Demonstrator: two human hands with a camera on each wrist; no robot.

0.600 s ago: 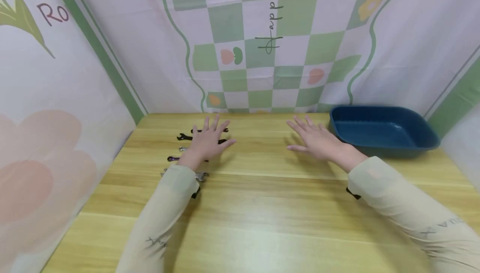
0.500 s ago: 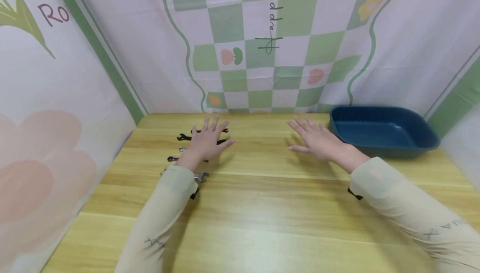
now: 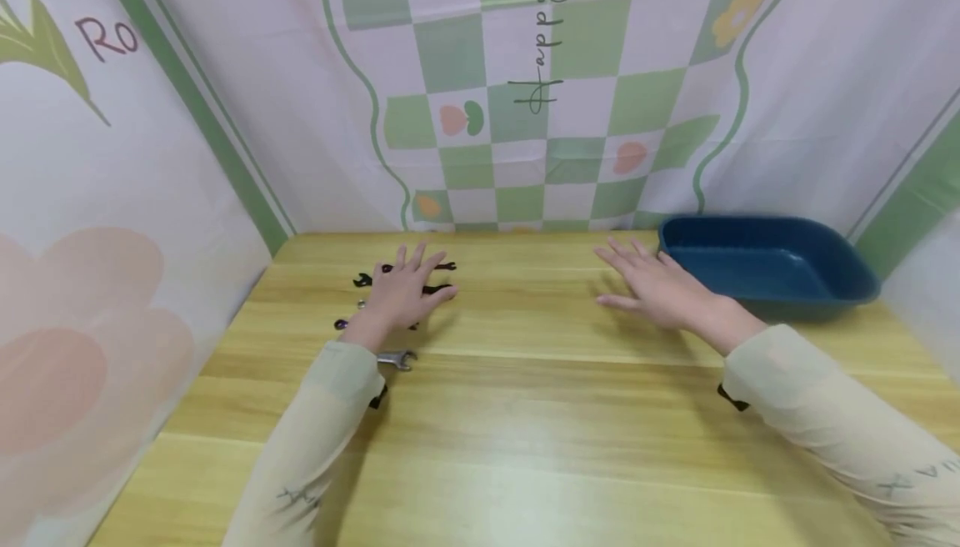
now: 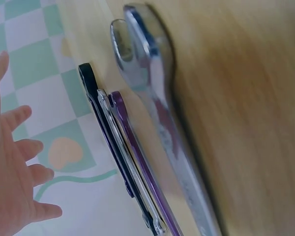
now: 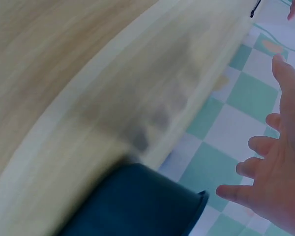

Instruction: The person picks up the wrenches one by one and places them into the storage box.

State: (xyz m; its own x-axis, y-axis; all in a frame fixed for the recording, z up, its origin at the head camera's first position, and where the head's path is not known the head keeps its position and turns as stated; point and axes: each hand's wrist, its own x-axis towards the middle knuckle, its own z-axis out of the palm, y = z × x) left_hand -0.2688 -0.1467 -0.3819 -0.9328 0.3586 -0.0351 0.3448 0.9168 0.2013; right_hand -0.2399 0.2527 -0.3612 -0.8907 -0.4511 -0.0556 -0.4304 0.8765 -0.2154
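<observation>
Left hand (image 3: pixel 399 295) (palm down) above several wrenches (image 4: pixel 169 129)

Dark blue tub (image 3: pixel 772 272), purple wrench (image 4: pixel 146 167), silver wrench (image 4: pixel 171 132), green-white checked cloth (image 3: pixel 517 109)

Head view bright and even, shadows soft; both wrist views dimmer, softer.
Pale glare on the worktop (image 3: pixel 517 380) toward its near edge, at mid-width — light appears overhead. Diffuse shadows below the left hand (image 3: pixel 401 297) and right hand (image 3: pixel 663 290). Left wrist view: silver wrench (image 4: pixel 162 115) slightly out of focus. Right wrist view: worktop smeared, its pale band bowed — blurred shadow near the far edge.
</observation>
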